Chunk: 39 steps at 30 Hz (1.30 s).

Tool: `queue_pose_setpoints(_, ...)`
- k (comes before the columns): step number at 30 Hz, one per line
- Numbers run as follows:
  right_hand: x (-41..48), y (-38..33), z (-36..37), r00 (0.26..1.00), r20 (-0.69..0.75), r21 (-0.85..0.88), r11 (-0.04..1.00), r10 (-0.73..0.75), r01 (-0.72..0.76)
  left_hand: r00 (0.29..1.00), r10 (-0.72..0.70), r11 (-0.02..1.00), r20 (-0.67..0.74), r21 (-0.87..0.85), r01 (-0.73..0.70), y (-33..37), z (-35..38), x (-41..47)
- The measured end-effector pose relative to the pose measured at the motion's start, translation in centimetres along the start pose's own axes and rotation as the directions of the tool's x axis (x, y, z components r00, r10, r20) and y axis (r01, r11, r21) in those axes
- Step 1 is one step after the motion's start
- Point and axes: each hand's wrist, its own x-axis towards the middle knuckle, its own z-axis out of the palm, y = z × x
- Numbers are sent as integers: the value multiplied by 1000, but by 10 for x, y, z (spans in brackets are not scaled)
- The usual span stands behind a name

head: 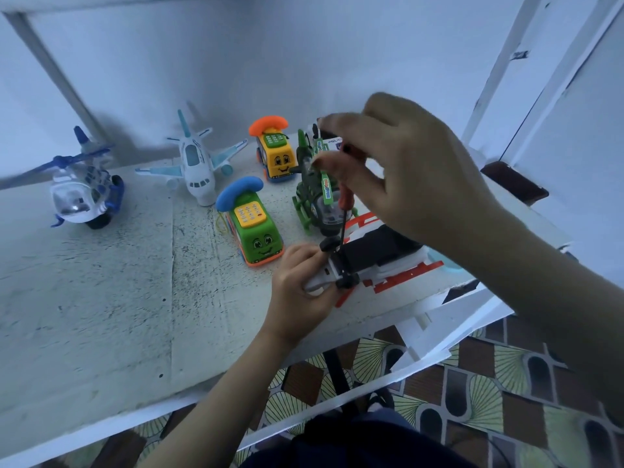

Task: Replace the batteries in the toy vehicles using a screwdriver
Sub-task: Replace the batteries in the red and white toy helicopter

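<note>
A white and red toy plane [378,261] lies upside down on the white table [118,298], its black underside and small black wheels facing up. My left hand [300,288] grips its nose end. Above it, my right hand [412,173] holds a red-handled screwdriver [346,204] upright by the top of the handle, with the thin shaft running down to the plane's underside near the front wheels. The tip is hidden among the wheels.
Behind stand a green helicopter [314,194], a green phone bus with blue handset [251,228], a yellow phone bus with orange handset [275,153], a white jet [197,167] and a blue-white helicopter [84,187]. The table's front edge runs diagonally above patterned floor.
</note>
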Motion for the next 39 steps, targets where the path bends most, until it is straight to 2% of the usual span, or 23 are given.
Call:
queue_pose_setpoints(1, -1, -1, 2, 1000, -10, -25, 1000, -1, 1, 1000, -5, 1000, -4, 1, 5, -1, 0, 0)
queue_pose_setpoints(2, -2, -1, 2, 1000, -4, 28, 999, 23, -23, 1000, -7, 1000, -7, 1, 7, -1, 0, 0)
queue_pose_setpoints(4, -1, -1, 0, 994, 70, 236, 967, 81, -95, 1000, 3, 1000, -9, 0, -3, -1, 0, 0)
queue_pose_setpoints(7, 0, -4, -3, 968, 218, 557, 799, 122, -226, 1000, 15, 1000, -16, -11, -15, -1, 0, 1)
queue_pose_setpoints(9, 2, -7, -6, 965, 233, 664, 705, 120, -248, 1000, 16, 1000, -17, -11, -16, -1, 0, 0)
queue_pose_setpoints(11, 2, -7, -6, 971, 194, 659, 716, 136, -232, 1000, 15, 1000, -8, -13, -15, -1, 0, 0)
queue_pose_setpoints(12, 2, -7, -4, 978, 154, 609, 766, 142, -207, 1000, 15, 1000, -5, -13, -15, -1, 0, 0)
queue_pose_setpoints(15, 0, -5, 2, 997, 1, 288, 954, 83, -80, 1000, 15, 1000, 1, -13, -15, -1, 0, 0)
queue_pose_setpoints(17, 0, -3, 4, 999, -6, 170, 985, 37, -36, 1000, 12, 1000, 2, -12, -12, -1, -1, 0)
queue_pose_setpoints(20, 2, 0, 2, 986, 138, 332, 933, 97, -139, 1000, 8, 1000, 1, -16, -8, -1, -1, 0)
queue_pose_setpoints(22, 1, -2, -2, 960, 256, 544, 804, 112, -239, 1000, 7, 1000, 5, -15, -7, -2, -1, 0)
queue_pose_setpoints(24, -1, -4, -4, 950, 295, 691, 665, 98, -283, 1000, 0, 1000, 7, -15, 0, -2, -1, 0)
queue_pose_setpoints(25, -2, -4, -4, 956, 272, 703, 656, 105, -273, 1000, -2, 1000, 6, -11, 2, -2, -1, 0)
queue_pose_setpoints(26, -3, -4, -3, 967, 221, 672, 700, 123, -243, 1000, -4, 1000, 9, -6, 4, -2, -1, -1)
queue_pose_setpoints(29, -3, -1, 2, 997, 33, 381, 921, 77, -83, 1000, -6, 1000, 20, -4, 6, -2, -1, -1)
queue_pose_setpoints(31, -3, 2, 3, 999, 19, 303, 952, 32, -36, 1000, -11, 1000, 19, -11, 11, -1, -1, -1)
queue_pose_setpoints(33, -1, 3, -1, 992, 106, 426, 898, 71, -110, 1000, -10, 1000, 15, -18, 10, -1, -1, 0)
queue_pose_setpoints(36, -1, -1, -7, 953, 292, 647, 718, 78, -257, 1000, -2, 1000, 12, -18, 3, 0, -1, 0)
queue_pose_setpoints(37, -2, -2, -8, 949, 308, 679, 683, 66, -267, 1000, -3, 1000, 11, -16, 3, -1, -1, 0)
queue_pose_setpoints(39, -3, -4, -7, 962, 263, 676, 697, 74, -239, 1000, -6, 1000, 15, -6, 6, -2, -1, -1)
